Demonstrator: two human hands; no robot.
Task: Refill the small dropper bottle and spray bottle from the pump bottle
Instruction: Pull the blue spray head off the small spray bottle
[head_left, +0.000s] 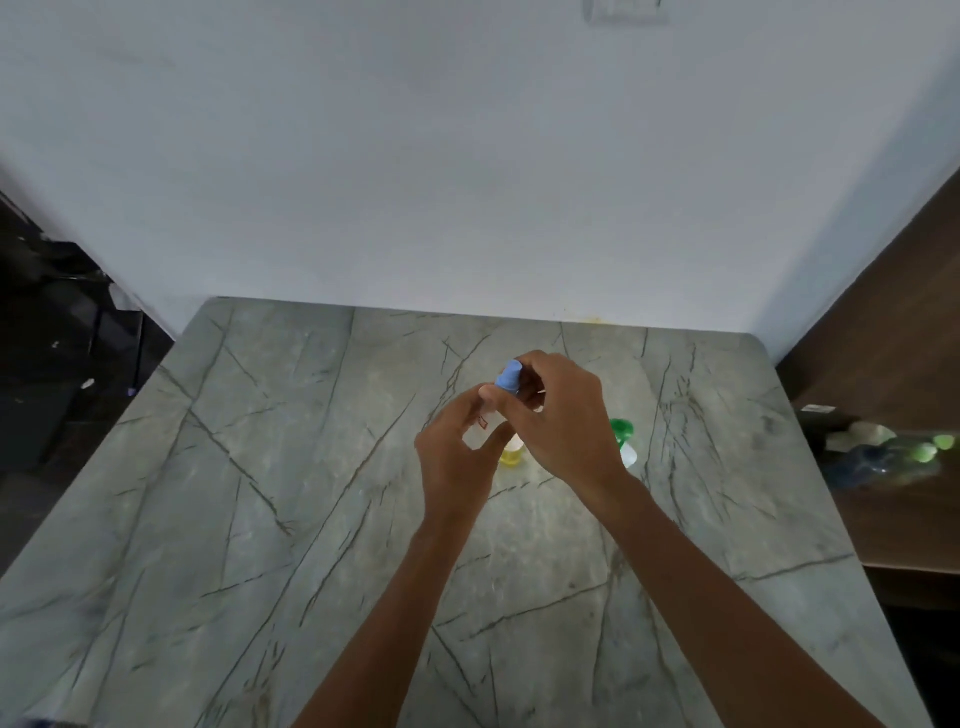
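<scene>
My left hand (457, 457) grips the body of a small translucent white bottle (480, 431) with a red mark on it, held above the table. My right hand (563, 415) pinches the bottle's blue cap (509, 375) at the top. Behind my hands, a bottle with yellow liquid (511, 454) stands on the table, mostly hidden. To the right of my right hand, a bottle with a green top (622, 431) and a whitish body stands partly hidden by my wrist.
The grey marble-patterned table (260, 493) meets a white wall at its far edge. On a brown surface to the right lies a heap of plastic bottles (883, 452). Dark clutter fills the floor to the left.
</scene>
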